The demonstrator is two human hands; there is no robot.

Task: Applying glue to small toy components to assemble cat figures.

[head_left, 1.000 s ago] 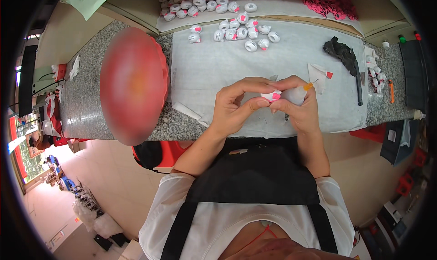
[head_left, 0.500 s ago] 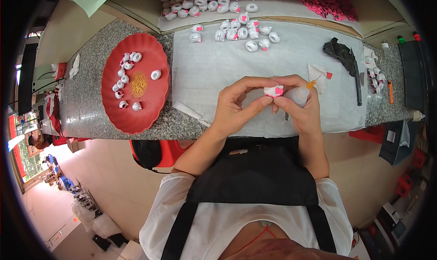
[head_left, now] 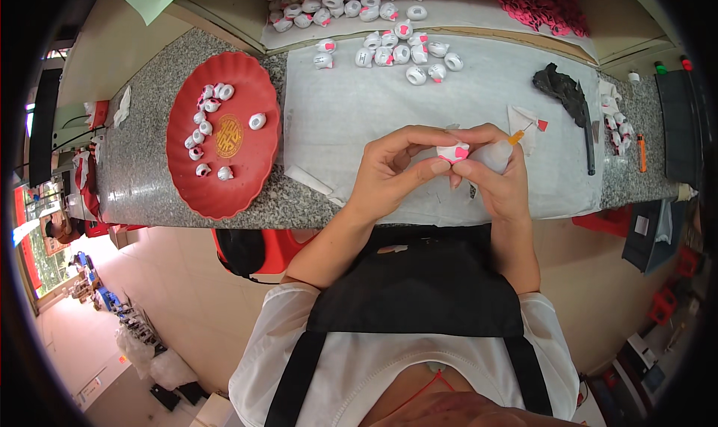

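Note:
Over the white sheet, a small white figurine head with a pink bow (head_left: 453, 153) is pinched between the fingertips of both hands. My left hand (head_left: 389, 169) grips its left side, thumb below and forefinger above. My right hand (head_left: 497, 176) steadies its right side with thumb and forefinger. That hand also keeps hold of a translucent squeeze bottle (head_left: 494, 156), whose orange hub and thin needle tip (head_left: 516, 137) point up and to the right. Part of the bottle is hidden by the fingers.
A red scalloped tray (head_left: 250, 176) with several small white pieces lies left. More white pieces (head_left: 402, 53) sit at the back of the sheet, below a shelf with pink parts (head_left: 535, 8). Right are a black crumpled wrap (head_left: 559, 87), a folded tissue (head_left: 520, 120) and an orange marker (head_left: 642, 152).
The figurine head has turned slightly in my fingertips and shifted a touch to the right. Both hands keep their grip.

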